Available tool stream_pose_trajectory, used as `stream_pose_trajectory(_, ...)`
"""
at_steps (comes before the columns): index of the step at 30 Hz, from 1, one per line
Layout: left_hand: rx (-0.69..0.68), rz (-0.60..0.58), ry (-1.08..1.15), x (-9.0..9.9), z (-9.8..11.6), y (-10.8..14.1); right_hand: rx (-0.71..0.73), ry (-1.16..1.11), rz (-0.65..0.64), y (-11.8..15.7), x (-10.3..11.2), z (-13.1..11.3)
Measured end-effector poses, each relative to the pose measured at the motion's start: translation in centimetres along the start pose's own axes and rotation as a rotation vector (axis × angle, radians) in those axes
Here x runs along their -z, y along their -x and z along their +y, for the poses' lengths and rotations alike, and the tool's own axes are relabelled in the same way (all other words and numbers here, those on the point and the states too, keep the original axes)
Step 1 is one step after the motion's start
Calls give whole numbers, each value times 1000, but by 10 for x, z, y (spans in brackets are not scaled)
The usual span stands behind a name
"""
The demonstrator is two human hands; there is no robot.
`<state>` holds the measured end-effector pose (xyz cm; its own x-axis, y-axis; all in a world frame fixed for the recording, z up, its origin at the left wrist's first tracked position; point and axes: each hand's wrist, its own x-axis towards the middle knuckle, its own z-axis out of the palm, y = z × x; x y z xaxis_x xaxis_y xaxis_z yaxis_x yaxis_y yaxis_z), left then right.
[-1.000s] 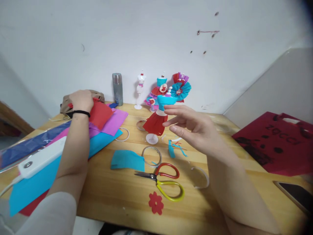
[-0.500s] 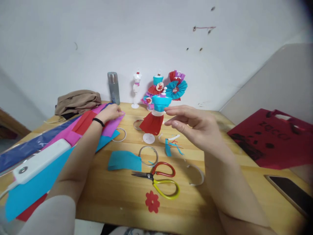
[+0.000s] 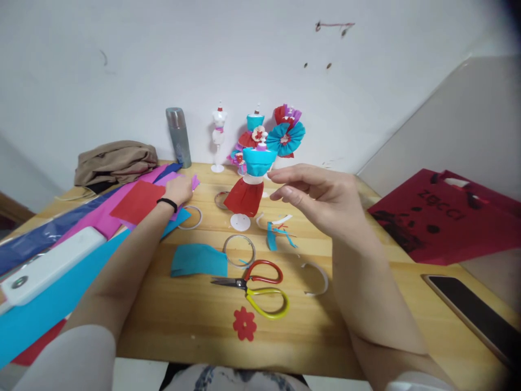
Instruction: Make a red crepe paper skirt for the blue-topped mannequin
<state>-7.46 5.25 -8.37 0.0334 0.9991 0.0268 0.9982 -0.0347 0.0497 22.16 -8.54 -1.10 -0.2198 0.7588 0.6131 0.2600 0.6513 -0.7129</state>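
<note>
My left hand reaches over the stacked coloured paper at the left. Its fingers are closed on the edge of a purple sheet of paper, though the fingertips are partly hidden. My right hand is raised with thumb and fingers apart and nothing visible between them. Its fingertips are close beside a small dress form in a blue paper top and a red paper skirt; whether they touch it, I cannot tell. A red sheet lies beside my left wrist.
Scissors, a red paper flower, a blue paper piece and tape rings lie in front. Behind stand a bare dress form, decorated ones and a bottle. A phone and red bag are right.
My left hand has gathered the purple sheet's edge, which now bunches at my fingers. My right hand stays open beside the dress form. The view has shifted, moving everything left and slightly up.
</note>
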Motion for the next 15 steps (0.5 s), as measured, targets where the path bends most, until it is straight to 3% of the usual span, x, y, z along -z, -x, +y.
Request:
stream_pose_trajectory(4, -39, 43, 107, 32, -11, 4, -51, 50, -15, -3, 1, 1)
stream_pose_trajectory(7, -63, 65, 260, 59, -19, 16, -186, 190, -158, -9, 7, 10)
stream_pose_trajectory(10, -106, 9, 730, 78, -26, 30, -374, 354, -361, -17, 13, 34)
stream_pose_trajectory(12, -136, -30, 976, 84, -29, 36, -444, 414, -421, -21, 16, 53)
stream_pose_trajectory(15, -198, -36, 1223, 87, -30, 39, -464, 316, -496, -24, 14, 78)
